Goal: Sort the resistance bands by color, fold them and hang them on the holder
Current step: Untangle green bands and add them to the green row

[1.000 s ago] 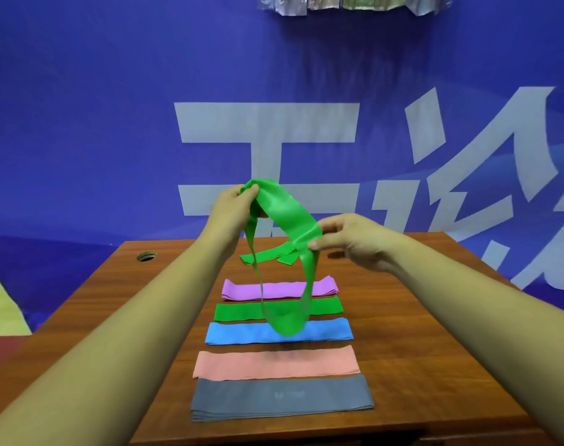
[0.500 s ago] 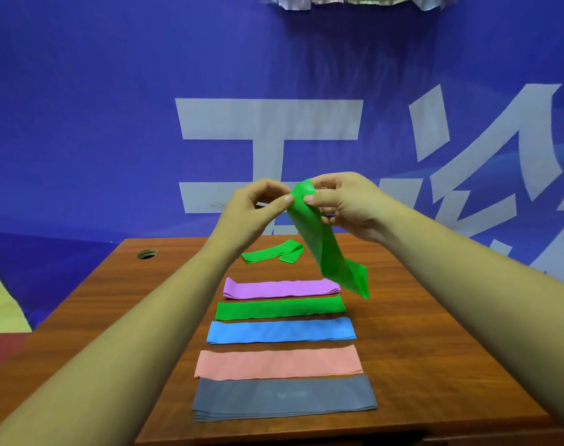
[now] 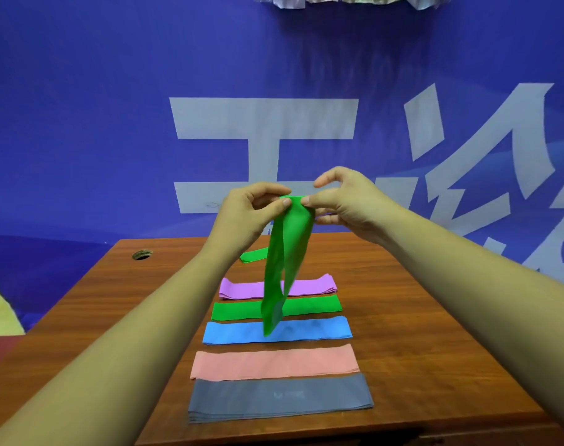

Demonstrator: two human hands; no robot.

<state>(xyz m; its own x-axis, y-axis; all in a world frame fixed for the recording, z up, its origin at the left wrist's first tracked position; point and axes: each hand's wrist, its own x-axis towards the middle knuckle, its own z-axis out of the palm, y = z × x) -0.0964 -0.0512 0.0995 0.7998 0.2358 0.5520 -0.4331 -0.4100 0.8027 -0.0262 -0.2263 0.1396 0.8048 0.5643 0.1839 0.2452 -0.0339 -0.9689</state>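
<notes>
Table (image 3: 435,333): brown wood grain, set against a blue backdrop (image 3: 81,123) with large white characters
Cable hole (image 3: 142,254): round, at the far left corner of the table top
Left hand (image 3: 251,214): raised above the far half of the table; thumb and forefinger pinch the top left corner of the held green band, the other fingers curled in behind
Loose green band (image 3: 253,255): lies flat near the far edge, partly hidden behind the held one
Held green band (image 3: 290,252): top edge stretched short between the two hands; the rest hangs down doubled, and its lower end shows in front of the blue pile; whether it touches the piles cannot be told
Piles on the table, far to near: purple pile (image 3: 242,289), green pile (image 3: 235,312), blue pile (image 3: 235,333), pink pile (image 3: 274,362), grey pile (image 3: 274,397); each flat and crosswise, laid one just beside the next down the middle of the table
Right hand (image 3: 348,204): level with the left and close beside it; the thumb tip presses the band's top right corner against fingers behind it, the forefinger lifted clear and bent above
</notes>
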